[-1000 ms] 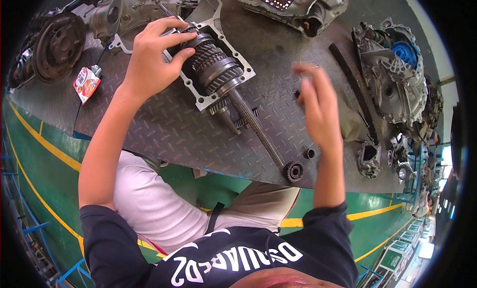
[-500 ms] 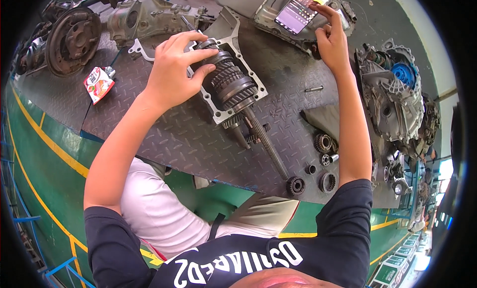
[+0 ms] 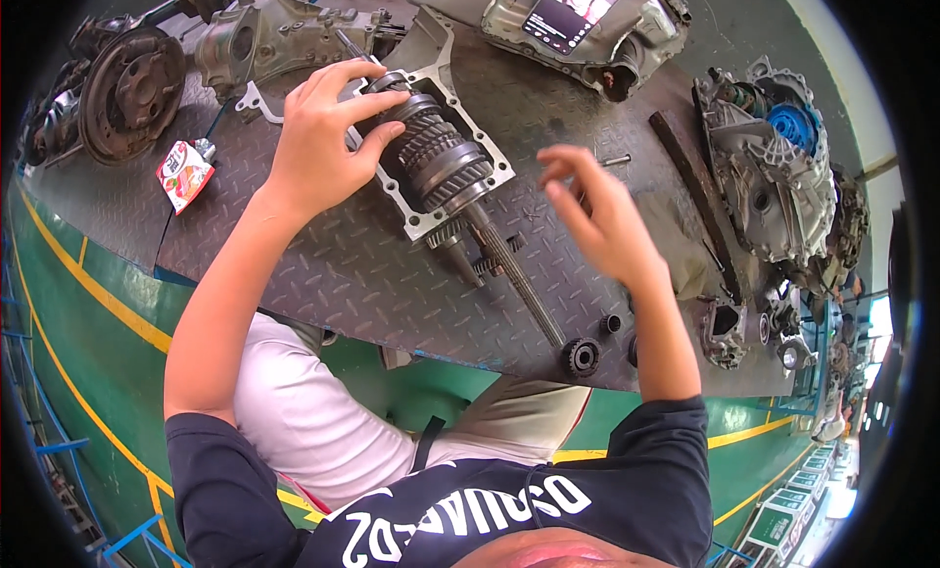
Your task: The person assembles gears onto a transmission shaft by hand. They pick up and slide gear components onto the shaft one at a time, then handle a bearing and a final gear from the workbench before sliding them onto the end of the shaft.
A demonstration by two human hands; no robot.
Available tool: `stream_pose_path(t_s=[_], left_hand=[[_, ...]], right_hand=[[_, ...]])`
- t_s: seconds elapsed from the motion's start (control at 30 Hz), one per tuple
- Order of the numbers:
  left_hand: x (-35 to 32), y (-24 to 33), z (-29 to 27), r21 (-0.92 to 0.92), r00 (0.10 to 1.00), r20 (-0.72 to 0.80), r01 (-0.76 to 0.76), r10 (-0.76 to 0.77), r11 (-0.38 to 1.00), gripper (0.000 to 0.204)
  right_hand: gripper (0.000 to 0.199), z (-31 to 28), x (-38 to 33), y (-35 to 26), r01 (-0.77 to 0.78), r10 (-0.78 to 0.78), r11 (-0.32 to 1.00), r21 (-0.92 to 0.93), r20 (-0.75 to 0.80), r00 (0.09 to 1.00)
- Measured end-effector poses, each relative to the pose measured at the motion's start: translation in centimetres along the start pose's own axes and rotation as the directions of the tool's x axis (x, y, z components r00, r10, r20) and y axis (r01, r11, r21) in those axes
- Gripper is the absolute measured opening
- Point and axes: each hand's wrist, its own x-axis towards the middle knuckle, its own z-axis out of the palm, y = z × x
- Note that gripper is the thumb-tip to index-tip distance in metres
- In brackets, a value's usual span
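On the diamond-plate bench (image 3: 343, 279), gear stack (image 3: 438, 155) lies slantwise inside the open metal housing (image 3: 498, 172), its splined shaft (image 3: 527, 299) projecting past the near end toward the person.

Left hand (image 3: 321, 142): at the stack's far end, thumb and index finger apart in a part-open curve; fingertips at the gears, but whether they press or merely hover cannot be told. Right hand (image 3: 595, 213): well apart from the housing, over the bench, fingers loosely curled, slightly blurred; nothing visible in its grasp.

Handling estimate: stack probably heavy, rigid, hard to damage by hand; bare metal may be slick if oiled, and tooth edges could nip skin. Best hold, judged by eye: one hand under the splined shaft, the other around the far end.

Nearby: loose gear (image 3: 581, 357) just beside the shaft tip; small dark collar (image 3: 611, 323) near it.
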Motion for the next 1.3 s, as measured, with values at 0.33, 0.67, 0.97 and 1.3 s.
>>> stream_pose_path(t_s=[0.33, 0.67, 0.97, 1.3], left_hand=[[0.2, 0.3, 0.0, 0.011, 1.0, -0.007, -0.021, 0.021, 1.0, 0.031], [0.1, 0.0, 0.4, 0.008, 1.0, -0.021, -0.016, 0.016, 1.0, 0.031], [-0.6, -0.2, 0.5, 0.007, 1.0, -0.011, 0.03, -0.029, 1.0, 0.031], [-0.5, -0.3, 0.3, 0.024, 1.0, -0.012, -0.018, 0.018, 1.0, 0.032]], right_hand=[[0.058, 4.7, -7.9, -3.1, -0.011, 0.013, 1.0, -0.024, 0.088, 0.996], [0.038, 0.9, -4.1, -3.3, -0.048, 0.048, 0.997, 0.052, 0.013, 0.999], [0.03, -3.7, 11.8, 4.4, 0.215, -0.434, 0.795, -0.567, -0.284, 0.855], [0.026, -3.1, 13.5, 5.4, 0.1, -0.361, 0.774, -0.625, -0.306, 0.881]])
